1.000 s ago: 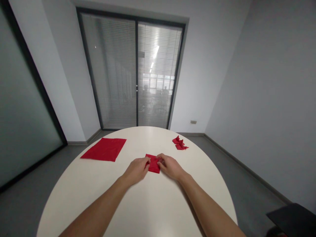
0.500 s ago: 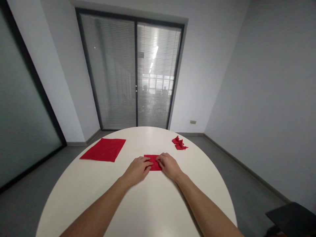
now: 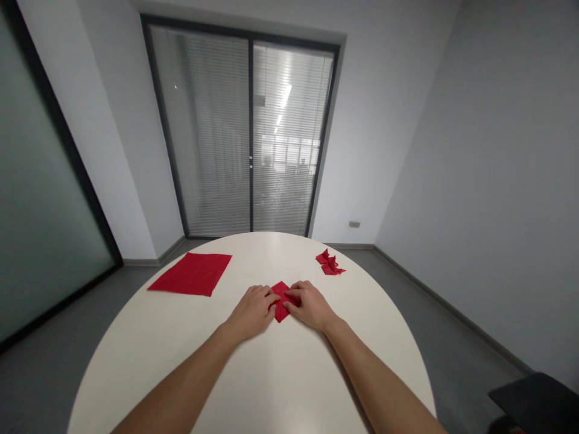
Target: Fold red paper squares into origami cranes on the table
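A small folded red paper (image 3: 281,294) lies on the white table between my hands, one corner pointing away from me and one toward me. My left hand (image 3: 254,308) grips its left side, thumb and fingers closed on the edge. On the right side, my right hand (image 3: 309,304) pinches the paper between thumb and fingers. The hands cover its left and right corners. Whether it is paper or thin cloth is hard to tell, but its creases look sharp.
Flat red sheets (image 3: 192,274) lie at the table's left. Several small folded red pieces (image 3: 330,263) with pointed tips sit at the far right. The round white table (image 3: 271,374) has its far edge near a glass door (image 3: 251,132). A black chair (image 3: 538,398) stands at lower right.
The small red paper has turned from lying square to lying cornerwise, its points now facing away from and toward me. Both hands stay at its sides.
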Motion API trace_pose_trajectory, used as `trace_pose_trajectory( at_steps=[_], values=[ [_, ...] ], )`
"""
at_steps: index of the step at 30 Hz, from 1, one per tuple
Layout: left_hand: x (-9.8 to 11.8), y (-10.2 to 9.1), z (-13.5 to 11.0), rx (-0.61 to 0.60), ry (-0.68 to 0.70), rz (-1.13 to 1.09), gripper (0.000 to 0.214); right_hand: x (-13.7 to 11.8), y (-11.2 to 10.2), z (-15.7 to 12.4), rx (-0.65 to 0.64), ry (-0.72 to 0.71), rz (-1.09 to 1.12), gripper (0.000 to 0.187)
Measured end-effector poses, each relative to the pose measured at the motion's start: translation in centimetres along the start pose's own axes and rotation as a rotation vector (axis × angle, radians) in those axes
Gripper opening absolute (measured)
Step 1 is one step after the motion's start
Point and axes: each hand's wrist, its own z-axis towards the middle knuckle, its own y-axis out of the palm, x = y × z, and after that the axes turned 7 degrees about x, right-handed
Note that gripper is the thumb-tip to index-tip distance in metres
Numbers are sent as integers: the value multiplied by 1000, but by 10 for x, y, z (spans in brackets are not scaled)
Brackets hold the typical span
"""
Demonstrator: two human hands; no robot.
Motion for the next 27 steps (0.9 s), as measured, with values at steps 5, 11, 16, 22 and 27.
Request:
trace_pose_trajectory(
  at_steps=[5, 11, 16, 22, 27],
  values=[
    [-3, 7, -2, 3, 31, -127, 34, 2, -2, -1, -18, -27, -10, 38],
    [-5, 6, -4, -69, -7, -210, 38, -2, -4, -3, -53, -23, -18, 55],
    [-7, 4, -5, -63, 11, -216, 43, -4, -3, -5, -90, -14, 10, 65],
    [-7, 6, -4, -55, -9, -141, 38, -3, -6, -6, -59, -43, 23, 64],
    [-5, 5, -3, -33, -54, -108, 38, -6, -8, -4, -70, -54, 38, 64]
  ],
)
